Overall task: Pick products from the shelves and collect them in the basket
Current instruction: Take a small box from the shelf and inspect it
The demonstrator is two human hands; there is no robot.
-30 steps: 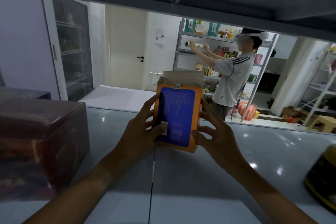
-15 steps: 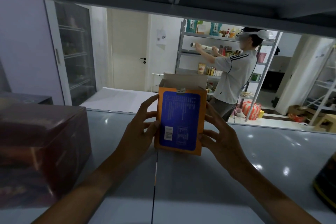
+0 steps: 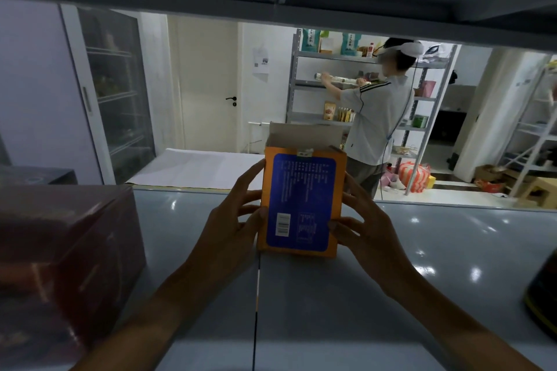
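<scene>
Head view: both hands, left hand and right hand, grip orange box upright on glossy grey shelf.

We look out from between two grey metal shelf boards into a small stockroom or mock shop. Across the aisle stands an open steel shelving rack stocked with bagged and boxed goods, and a second rack rises at the far right. A glass-door display cabinet with wire shelves lines the left wall beside a closed door. A person in a headset handles goods at the rack. Cardboard cartons and a striped bag sit on the floor. On our own shelf, a dark red box and an orange carton count as stock.
</scene>
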